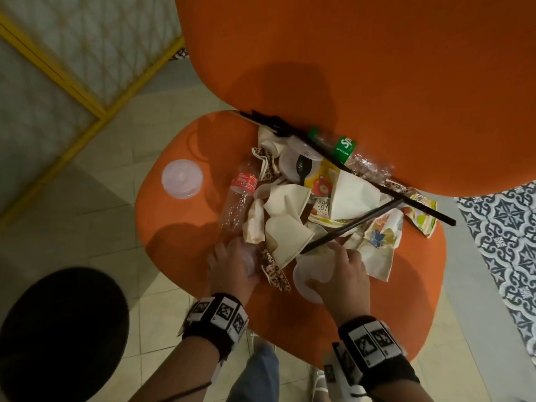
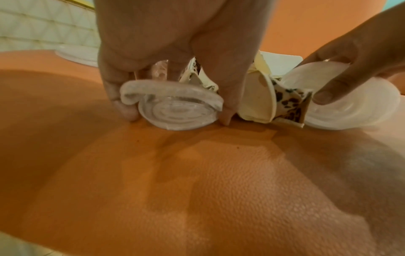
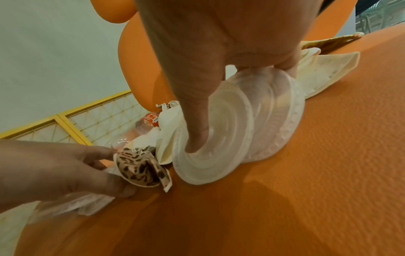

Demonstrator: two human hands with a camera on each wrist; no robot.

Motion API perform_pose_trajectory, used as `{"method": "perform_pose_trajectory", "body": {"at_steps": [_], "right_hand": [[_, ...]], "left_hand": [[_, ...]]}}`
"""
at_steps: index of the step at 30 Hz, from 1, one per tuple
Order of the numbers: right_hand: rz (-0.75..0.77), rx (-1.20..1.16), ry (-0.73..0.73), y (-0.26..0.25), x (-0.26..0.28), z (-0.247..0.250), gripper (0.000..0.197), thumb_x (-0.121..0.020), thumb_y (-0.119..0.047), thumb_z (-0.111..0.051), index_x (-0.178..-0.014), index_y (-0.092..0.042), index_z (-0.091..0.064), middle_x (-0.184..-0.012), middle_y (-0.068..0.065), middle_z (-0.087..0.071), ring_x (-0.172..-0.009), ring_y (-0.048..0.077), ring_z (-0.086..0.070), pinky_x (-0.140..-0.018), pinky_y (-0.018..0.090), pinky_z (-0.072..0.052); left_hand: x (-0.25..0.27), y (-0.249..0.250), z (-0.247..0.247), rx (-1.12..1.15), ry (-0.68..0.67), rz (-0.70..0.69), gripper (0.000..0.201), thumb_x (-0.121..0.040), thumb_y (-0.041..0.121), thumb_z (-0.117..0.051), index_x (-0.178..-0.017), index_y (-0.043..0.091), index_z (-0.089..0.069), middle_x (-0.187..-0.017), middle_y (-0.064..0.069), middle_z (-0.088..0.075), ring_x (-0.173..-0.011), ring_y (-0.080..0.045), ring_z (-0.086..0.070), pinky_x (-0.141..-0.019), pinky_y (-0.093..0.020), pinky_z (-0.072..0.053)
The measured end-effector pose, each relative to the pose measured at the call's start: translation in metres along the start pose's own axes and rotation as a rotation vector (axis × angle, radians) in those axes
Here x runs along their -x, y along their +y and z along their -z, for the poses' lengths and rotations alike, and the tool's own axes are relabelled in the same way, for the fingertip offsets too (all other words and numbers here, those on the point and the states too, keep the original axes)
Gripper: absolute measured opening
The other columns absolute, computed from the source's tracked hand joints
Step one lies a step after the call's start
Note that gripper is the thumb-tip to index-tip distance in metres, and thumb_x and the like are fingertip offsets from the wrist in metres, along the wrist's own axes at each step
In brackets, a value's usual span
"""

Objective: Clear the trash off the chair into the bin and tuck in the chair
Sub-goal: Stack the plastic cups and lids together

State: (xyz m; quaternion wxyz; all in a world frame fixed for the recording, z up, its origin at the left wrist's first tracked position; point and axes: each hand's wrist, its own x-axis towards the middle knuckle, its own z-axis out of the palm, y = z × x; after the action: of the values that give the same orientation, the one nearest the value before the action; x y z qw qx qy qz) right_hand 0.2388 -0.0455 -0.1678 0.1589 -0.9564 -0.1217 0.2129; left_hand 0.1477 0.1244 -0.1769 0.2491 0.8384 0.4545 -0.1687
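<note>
Trash is heaped on the orange chair seat (image 1: 179, 256). At its near edge my left hand (image 1: 232, 259) grips a crumpled clear plastic cup (image 2: 175, 112), thumb and fingers on either side of it. Beside it my right hand (image 1: 336, 265) holds a translucent white plastic container (image 3: 236, 135), with the thumb pressed into its base. A squashed leopard-print paper cup (image 2: 287, 102) lies between the two hands. Behind them are cream paper wrappers (image 1: 287, 204), a clear bottle with a red label (image 1: 239, 195), a green-labelled bottle (image 1: 342, 147) and long black straws (image 1: 374, 181).
A clear round lid (image 1: 182, 178) lies alone on the seat's left side. The chair's orange backrest (image 1: 377, 68) rises behind the pile. A dark round shape (image 1: 58, 335), possibly the bin, stands on the tiled floor at lower left. A yellow-framed panel (image 1: 72, 82) is further left.
</note>
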Motion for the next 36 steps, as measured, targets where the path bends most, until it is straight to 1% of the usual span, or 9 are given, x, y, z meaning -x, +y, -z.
{"method": "perform_pose_trajectory", "body": {"at_steps": [10,15,18,21,24,26,28,30,36], "right_hand": [[-0.023,-0.262,0.002,0.0,0.007,0.022,0.048,-0.075,-0.019,-0.075,-0.119,-0.019,-0.056,-0.114,0.004,-0.063,-0.103,0.026,-0.059,-0.083,0.033,-0.046],[0.037,-0.233,0.002,-0.02,0.004,0.059,0.049,-0.075,-0.017,-0.076,-0.121,-0.018,-0.056,-0.116,0.006,-0.063,-0.104,0.026,-0.058,-0.084,0.035,-0.047],[0.162,-0.318,0.095,-0.046,-0.013,0.076,0.046,-0.077,-0.014,-0.074,-0.12,-0.013,-0.057,-0.104,0.006,-0.064,-0.096,0.028,-0.06,-0.075,0.029,-0.045],[0.079,-0.539,-0.038,-0.083,-0.053,0.086,0.05,-0.084,-0.019,-0.067,-0.13,-0.021,-0.047,-0.115,0.0,-0.055,-0.1,0.017,-0.051,-0.084,0.032,-0.045],[0.127,-0.391,0.037,-0.115,-0.104,0.081,0.056,-0.083,-0.021,-0.069,-0.134,-0.02,-0.046,-0.134,0.004,-0.047,-0.113,0.023,-0.052,-0.094,0.033,-0.044],[0.192,-0.205,0.002,-0.133,-0.127,0.077,0.053,-0.083,-0.019,-0.068,-0.133,-0.018,-0.049,-0.142,0.007,-0.036,-0.116,0.026,-0.052,-0.098,0.033,-0.043],[0.269,0.021,-0.088,-0.143,-0.143,0.072,0.047,-0.086,-0.017,-0.064,-0.131,-0.014,-0.051,-0.142,0.009,-0.033,-0.119,0.026,-0.05,-0.098,0.03,-0.042],[0.332,0.225,-0.151,-0.147,-0.154,0.07,0.038,-0.091,-0.016,-0.055,-0.127,-0.008,-0.051,-0.137,0.012,-0.04,-0.123,0.025,-0.044,-0.097,0.03,-0.041],[0.315,0.399,-0.196,-0.147,-0.158,0.071,0.035,-0.094,-0.015,-0.047,-0.126,-0.003,-0.048,-0.132,0.016,-0.047,-0.12,0.026,-0.048,-0.094,0.032,-0.045]], "left_hand": [[-0.001,-0.011,0.043,0.229,0.052,0.107,0.08,-0.063,0.023,-0.083,-0.131,0.024,-0.04,-0.131,-0.01,-0.032,-0.117,-0.034,-0.045,-0.095,-0.044,-0.045],[-0.016,-0.012,0.081,0.262,0.211,0.057,0.09,-0.062,0.021,-0.084,-0.136,0.016,-0.035,-0.137,-0.016,-0.027,-0.12,-0.037,-0.041,-0.098,-0.044,-0.04],[-0.043,-0.008,0.098,0.333,0.289,0.042,0.097,-0.061,0.027,-0.084,-0.14,0.019,-0.029,-0.142,-0.015,-0.024,-0.123,-0.037,-0.038,-0.097,-0.043,-0.04],[-0.087,-0.002,0.112,0.254,0.3,0.077,0.1,-0.064,0.033,-0.081,-0.143,0.021,-0.022,-0.142,-0.016,-0.026,-0.127,-0.037,-0.036,-0.101,-0.046,-0.039],[-0.126,0.002,0.117,0.077,0.246,0.016,0.101,-0.063,0.028,-0.082,-0.143,0.02,-0.022,-0.14,-0.018,-0.028,-0.125,-0.039,-0.035,-0.103,-0.048,-0.037],[-0.142,0.002,0.115,-0.019,0.213,-0.031,0.099,-0.061,0.032,-0.083,-0.14,0.016,-0.027,-0.14,-0.018,-0.026,-0.127,-0.04,-0.031,-0.107,-0.048,-0.033],[-0.151,0.003,0.114,-0.103,0.195,-0.053,0.1,-0.059,0.038,-0.084,-0.139,0.015,-0.029,-0.144,-0.017,-0.022,-0.133,-0.038,-0.024,-0.111,-0.047,-0.027],[-0.156,0.001,0.112,-0.134,0.203,-0.061,0.1,-0.059,0.039,-0.083,-0.14,0.016,-0.029,-0.148,-0.015,-0.019,-0.135,-0.036,-0.021,-0.112,-0.045,-0.025],[-0.166,-0.004,0.111,-0.196,0.269,-0.092,0.091,-0.063,0.043,-0.078,-0.138,0.016,-0.033,-0.137,-0.014,-0.037,-0.127,-0.032,-0.031,-0.11,-0.041,-0.027]]}}
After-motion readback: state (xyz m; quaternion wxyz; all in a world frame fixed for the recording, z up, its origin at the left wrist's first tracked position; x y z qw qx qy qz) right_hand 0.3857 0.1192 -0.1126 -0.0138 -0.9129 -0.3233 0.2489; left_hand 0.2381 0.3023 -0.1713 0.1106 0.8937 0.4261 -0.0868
